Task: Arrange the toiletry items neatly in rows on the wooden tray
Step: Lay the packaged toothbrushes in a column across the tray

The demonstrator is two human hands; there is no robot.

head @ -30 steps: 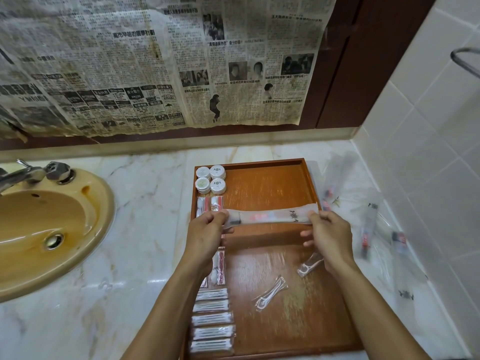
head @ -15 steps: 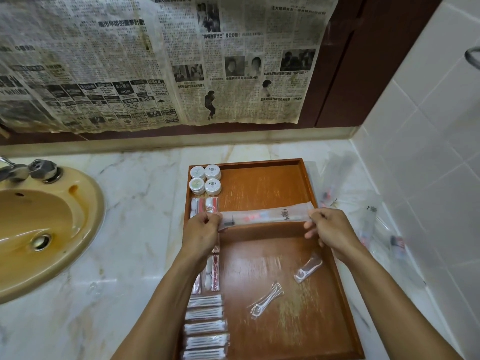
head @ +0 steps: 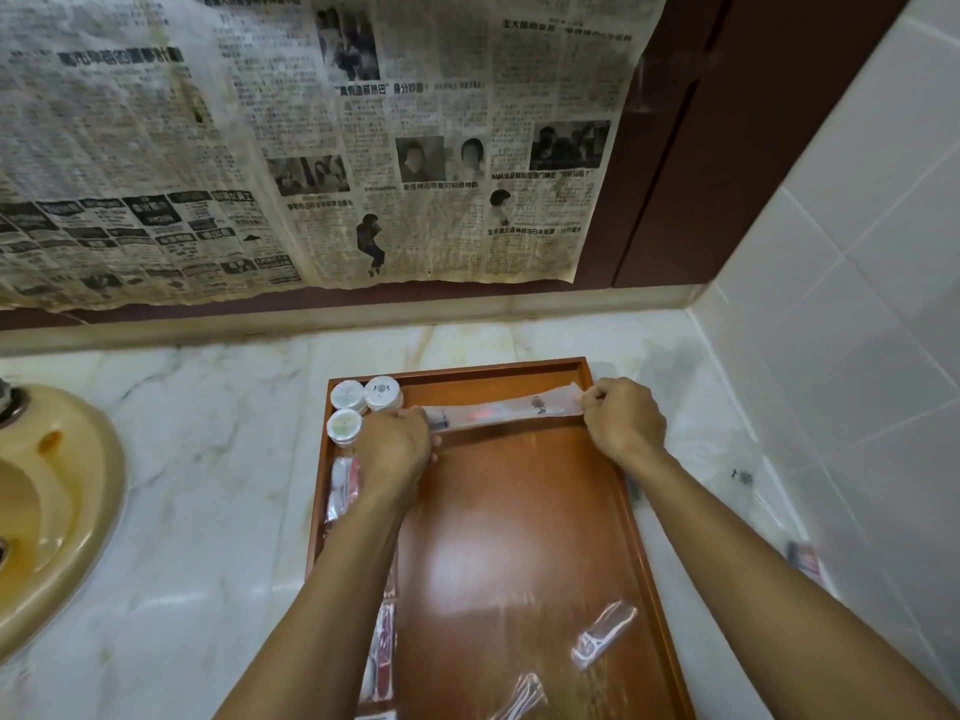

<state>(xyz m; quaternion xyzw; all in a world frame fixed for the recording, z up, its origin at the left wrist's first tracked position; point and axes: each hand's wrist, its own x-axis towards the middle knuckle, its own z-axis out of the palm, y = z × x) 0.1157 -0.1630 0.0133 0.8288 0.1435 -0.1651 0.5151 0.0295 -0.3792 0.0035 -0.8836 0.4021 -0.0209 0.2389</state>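
Observation:
A wooden tray (head: 519, 517) lies on the marble counter. My left hand (head: 393, 449) and my right hand (head: 623, 419) each pinch one end of a long clear toothbrush packet (head: 504, 410), held crosswise over the tray's far end. Small round white jars (head: 366, 402) stand in the tray's far left corner; my left hand hides one. Red-and-white sachets (head: 343, 485) run down the tray's left edge, partly under my left arm. Two clear packets (head: 602, 634) lie loose at the tray's near right.
A yellow sink (head: 52, 511) sits to the left. More clear packets (head: 800, 558) lie on the counter between the tray and the tiled right wall (head: 857, 304). Newspaper (head: 311, 148) covers the wall behind.
Both hands have carried the toothbrush packet from the tray's middle toward its far end, close to the jars. The camera has moved in closer.

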